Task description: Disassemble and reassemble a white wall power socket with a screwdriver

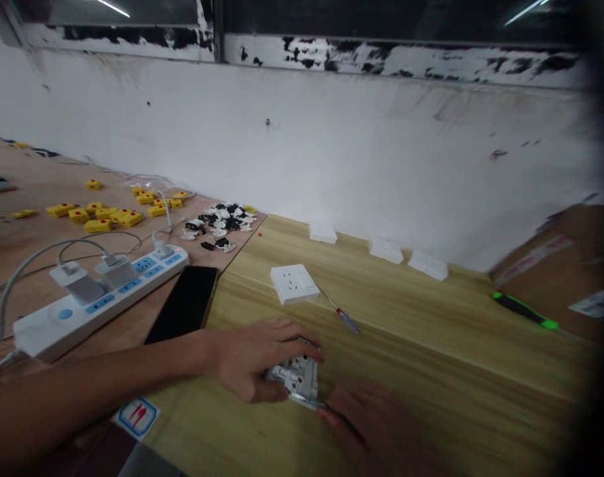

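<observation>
My left hand [262, 358] is closed around the edges of a wall socket [309, 377], holding it on the wooden table with its back, full of contacts and screw holes, facing up. My right hand [366, 424], smeared by motion, grips a thin hand tool [306, 401] with a bright metal end and a dark handle. The metal end touches or lies very close to the socket's near edge; its exact kind is not clear. Beyond the hands, a white wall socket [295, 283] lies face up, and a small screwdriver [348, 320] rests beside it.
A power strip [100, 301] with plugged-in chargers and a phone [183, 305] lie at left. Behind them are several yellow parts [106, 213] and a pile of black and white pieces [222, 220]. White plates [386, 250] line the wall. A green-black screwdriver [525, 311] and carton [555, 265] are right.
</observation>
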A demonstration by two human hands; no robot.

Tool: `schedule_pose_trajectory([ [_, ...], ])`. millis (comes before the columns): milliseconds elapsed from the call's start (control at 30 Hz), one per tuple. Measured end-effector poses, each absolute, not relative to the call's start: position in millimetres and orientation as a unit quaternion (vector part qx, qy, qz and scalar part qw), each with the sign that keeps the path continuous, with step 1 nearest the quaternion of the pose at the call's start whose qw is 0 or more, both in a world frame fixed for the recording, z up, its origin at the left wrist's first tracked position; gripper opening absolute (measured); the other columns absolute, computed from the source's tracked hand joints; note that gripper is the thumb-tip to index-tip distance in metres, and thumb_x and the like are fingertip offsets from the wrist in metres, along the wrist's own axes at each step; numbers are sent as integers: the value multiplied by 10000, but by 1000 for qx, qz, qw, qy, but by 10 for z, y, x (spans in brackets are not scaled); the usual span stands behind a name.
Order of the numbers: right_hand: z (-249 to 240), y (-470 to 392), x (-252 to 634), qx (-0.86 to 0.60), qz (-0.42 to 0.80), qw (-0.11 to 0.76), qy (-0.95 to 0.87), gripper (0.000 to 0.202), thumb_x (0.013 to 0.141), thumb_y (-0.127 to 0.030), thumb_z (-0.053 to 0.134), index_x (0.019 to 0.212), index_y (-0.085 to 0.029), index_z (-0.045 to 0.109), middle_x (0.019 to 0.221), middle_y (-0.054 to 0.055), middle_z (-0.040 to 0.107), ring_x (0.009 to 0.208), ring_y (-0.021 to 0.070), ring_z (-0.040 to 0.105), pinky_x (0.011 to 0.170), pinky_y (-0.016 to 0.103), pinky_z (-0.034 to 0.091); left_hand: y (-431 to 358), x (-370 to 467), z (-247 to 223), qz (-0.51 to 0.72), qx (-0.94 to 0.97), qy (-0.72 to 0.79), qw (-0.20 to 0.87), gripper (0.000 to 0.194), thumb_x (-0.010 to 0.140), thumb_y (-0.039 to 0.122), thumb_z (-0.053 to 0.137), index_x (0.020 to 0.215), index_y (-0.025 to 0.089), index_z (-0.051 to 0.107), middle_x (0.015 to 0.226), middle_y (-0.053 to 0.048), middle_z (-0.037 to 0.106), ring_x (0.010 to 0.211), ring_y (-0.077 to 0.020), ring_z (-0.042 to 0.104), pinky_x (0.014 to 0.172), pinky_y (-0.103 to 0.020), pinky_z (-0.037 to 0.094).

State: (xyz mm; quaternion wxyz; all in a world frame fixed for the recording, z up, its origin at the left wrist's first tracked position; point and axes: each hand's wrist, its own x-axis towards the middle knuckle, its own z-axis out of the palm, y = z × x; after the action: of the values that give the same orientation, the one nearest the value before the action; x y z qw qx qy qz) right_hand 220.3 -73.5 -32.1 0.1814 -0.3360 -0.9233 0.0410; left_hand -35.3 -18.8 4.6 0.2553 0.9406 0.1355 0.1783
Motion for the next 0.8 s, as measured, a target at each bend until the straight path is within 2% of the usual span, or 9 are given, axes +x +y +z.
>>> schedule_pose_trajectory([
  [133,-314,-710,2166,-274,-25,212,-938,306,996,-154,379,737,-208,531,646,-12,597,573,148,526,551,286,329,-189,-363,48,185,938,124,264,709,756,211,624,1413,181,359,1387,-160,474,1278,-316,459,1091,-450,361],
  [300,-305,-673,2193,-210,-98,207,-951,239,965,-85,399,845,-206,567,703,0,596,654,170,522,654,314,382,-189,-375,58,175,939,113,273,711,754,208,631,1409,228,357,1408,-145,467,1259,-333,479,1071,-484,371],
  [467,-203,-699,2170,-170,-157,193,-954,227,925,-42,428,874,-198,584,723,5,604,669,168,514,693,333,385,-193,-387,72,161,945,118,258,710,775,222,624,1425,213,338,1419,-147,451,1289,-319,448,1092,-466,350],
  [667,-140,-686,2206,-183,-183,204,-944,268,944,-67,394,814,-195,591,689,1,604,625,165,497,675,327,370,-228,-374,49,160,948,145,232,740,795,280,658,1450,197,326,1391,-152,461,1282,-310,437,1094,-453,352],
  [800,-112,-645,2362,-254,-150,181,-938,244,947,-169,436,760,-197,589,688,17,606,635,176,513,663,323,382,-282,-311,-24,181,938,213,205,781,823,472,666,1469,216,310,1393,-138,452,1267,-315,431,1077,-463,369],
])
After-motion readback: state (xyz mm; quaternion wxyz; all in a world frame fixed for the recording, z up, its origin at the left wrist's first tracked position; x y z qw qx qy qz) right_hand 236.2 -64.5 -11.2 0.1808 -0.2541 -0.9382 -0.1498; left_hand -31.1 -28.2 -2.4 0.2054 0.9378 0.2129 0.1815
